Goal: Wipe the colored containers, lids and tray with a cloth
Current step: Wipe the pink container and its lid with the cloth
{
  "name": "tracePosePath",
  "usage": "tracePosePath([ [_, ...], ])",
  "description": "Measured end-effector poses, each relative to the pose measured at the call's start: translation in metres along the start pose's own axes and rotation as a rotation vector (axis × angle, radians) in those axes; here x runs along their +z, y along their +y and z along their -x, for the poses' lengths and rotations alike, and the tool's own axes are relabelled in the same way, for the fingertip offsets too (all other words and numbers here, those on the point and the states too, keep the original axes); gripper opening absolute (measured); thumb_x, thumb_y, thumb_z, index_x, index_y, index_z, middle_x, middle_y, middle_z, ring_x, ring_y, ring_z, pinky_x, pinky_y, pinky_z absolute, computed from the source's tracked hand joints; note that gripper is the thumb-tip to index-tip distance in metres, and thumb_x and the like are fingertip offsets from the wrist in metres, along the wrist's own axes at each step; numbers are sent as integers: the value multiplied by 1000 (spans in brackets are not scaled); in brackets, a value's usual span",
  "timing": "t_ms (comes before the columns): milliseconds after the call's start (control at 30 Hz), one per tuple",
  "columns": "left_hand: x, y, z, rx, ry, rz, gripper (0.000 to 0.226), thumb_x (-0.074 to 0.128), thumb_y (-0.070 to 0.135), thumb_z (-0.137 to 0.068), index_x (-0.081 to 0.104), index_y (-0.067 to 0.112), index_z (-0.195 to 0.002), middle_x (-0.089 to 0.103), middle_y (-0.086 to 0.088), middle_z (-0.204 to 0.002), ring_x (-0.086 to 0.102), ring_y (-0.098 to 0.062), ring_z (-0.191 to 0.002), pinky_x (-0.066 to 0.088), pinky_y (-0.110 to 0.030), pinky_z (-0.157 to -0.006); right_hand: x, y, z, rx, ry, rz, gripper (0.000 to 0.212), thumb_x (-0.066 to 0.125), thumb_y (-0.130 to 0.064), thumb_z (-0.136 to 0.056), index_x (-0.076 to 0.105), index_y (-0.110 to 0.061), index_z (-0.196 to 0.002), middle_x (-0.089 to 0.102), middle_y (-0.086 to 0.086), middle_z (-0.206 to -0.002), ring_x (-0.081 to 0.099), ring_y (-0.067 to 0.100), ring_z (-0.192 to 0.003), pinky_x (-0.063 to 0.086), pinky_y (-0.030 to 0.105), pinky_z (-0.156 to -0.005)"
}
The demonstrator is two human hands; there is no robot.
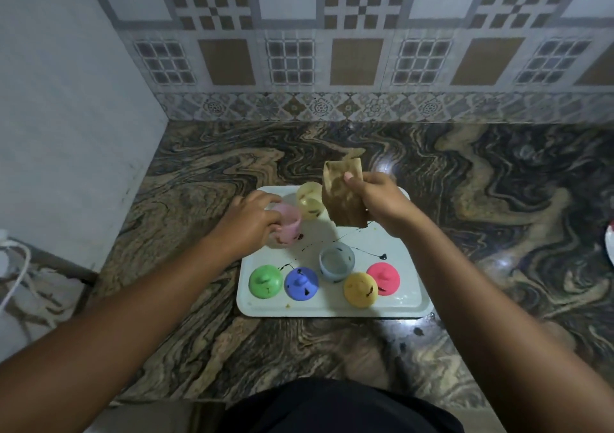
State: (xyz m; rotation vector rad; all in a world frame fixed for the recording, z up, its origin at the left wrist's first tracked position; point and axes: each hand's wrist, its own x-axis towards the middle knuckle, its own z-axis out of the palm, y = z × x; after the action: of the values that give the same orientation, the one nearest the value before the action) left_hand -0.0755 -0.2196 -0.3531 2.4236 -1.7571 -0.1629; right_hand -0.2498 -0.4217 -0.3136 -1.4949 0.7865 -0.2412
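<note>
While left hand (pixel 252 223) clasps pink container (pixel 288 225), right hand (pixel 377 200) (raised) pinches cloth (pixel 342 197)

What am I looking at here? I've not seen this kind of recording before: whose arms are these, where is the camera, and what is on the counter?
There is no machine here. The single picture comes from a wide-angle camera worn on a person's head, looking forward and down, so the two arms reaching in from the bottom are that person's own.

On the marbled counter lies a white tray spattered with dark stains. Along its near side sit four domed lids: the green lid, blue lid, yellow lid and red lid. Behind them stands an open blue container, and further back a yellow container.

The left hand grips a pink container. The right hand holds up a brownish cloth above the tray, ready for wiping.
</note>
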Motion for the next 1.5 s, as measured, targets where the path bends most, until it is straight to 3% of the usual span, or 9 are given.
tracePosePath([
  [267, -92, 14, 5, -106, 106, 522, 10, 71, 22, -89, 76, 20, -98, 75, 7, -101, 68, -11, -96, 53, -39, -88, 16, -16, 36, -265, 2, -44, 45, 45, -30, -108, 60, 10, -95, 56, 15, -78, 51, 22, -68, 39, 25, -53],
  [433, -146, 40, 6, -104, 265, 681, 6, 75, 28, -84, 74, 33, -85, 74, 15, -85, 70, -1, -82, 57, -31, -81, 42, -34, 65, -600, -127, 19, 19, 48, -8, -106, 66, -15, -107, 66, -22, -75, 57, -6, -69, 43, 9, -65],
  [533, -164, 52, 8, -148, 326, 706, 17, 72, 44, -80, 77, 29, -87, 76, 11, -82, 72, -5, -79, 60, -39, -80, 55, -35, 74, -640, -131, 88, 76, 84, -15, -83, 47, -15, -149, 74, -9, -113, 71, 11, -100, 59, 28, -84],
  [733, -188, 52, 12, -144, 194, 860, 32, 66, 43, -80, 77, 24, -103, 78, 10, -94, 73, -6, -87, 62, -32, -78, 57, -37, 76, -746, 108, -17, 38, 92, -4, -69, 70, -22, -95, 72, -14, -78, 65, 7, -68, 56, 31, -59],
  [833, -192, 49, 9, -124, 137, 860, 19, 70, 29, -83, 77, 22, -99, 78, 7, -93, 73, -9, -89, 61, -28, -75, 54, -39, 78, -767, 108, 5, 40, 91, -3, -71, 70, -29, -93, 73, -16, -76, 66, 5, -67, 56, 30, -58],
  [933, -191, 58, 3, -143, 184, 879, 6, 71, 17, -87, 76, 19, -90, 76, 3, -88, 73, -11, -85, 60, -25, -70, 53, -35, 74, -769, 145, 73, 40, 88, -1, -74, 71, -5, -110, 74, -19, -82, 68, -3, -73, 53, 15, -66],
  [1100, -194, 80, -1, -81, 331, 577, 6, 70, 20, -90, 76, 19, -88, 71, 12, -80, 64, 7, -75, 42, 0, -60, 59, -34, 75, -919, 264, 226, 92, 84, -26, -78, 37, -2, -154, 70, 20, -123, 68, 22, -106, 60, 42, -87],
  [1367, -195, 73, -3, -139, 219, 866, 6, 71, 18, -87, 76, 18, -90, 76, 1, -87, 74, -18, -86, 63, -32, -75, 55, -38, 78, -870, 266, 69, 88, 84, -22, -80, 39, -3, -153, 68, 15, -131, 74, 28, -101, 61, 46, -86],
  [1500, -198, 87, -4, -89, 310, 606, 6, 72, 19, -89, 75, 23, -85, 71, 14, -79, 66, 6, -75, 46, -3, -63, 59, -34, 72, -1071, 399, 365, 91, 83, -30, -81, 35, 4, -150, 56, 24, -143, 58, 42, -129, 56, 45, -98],
])
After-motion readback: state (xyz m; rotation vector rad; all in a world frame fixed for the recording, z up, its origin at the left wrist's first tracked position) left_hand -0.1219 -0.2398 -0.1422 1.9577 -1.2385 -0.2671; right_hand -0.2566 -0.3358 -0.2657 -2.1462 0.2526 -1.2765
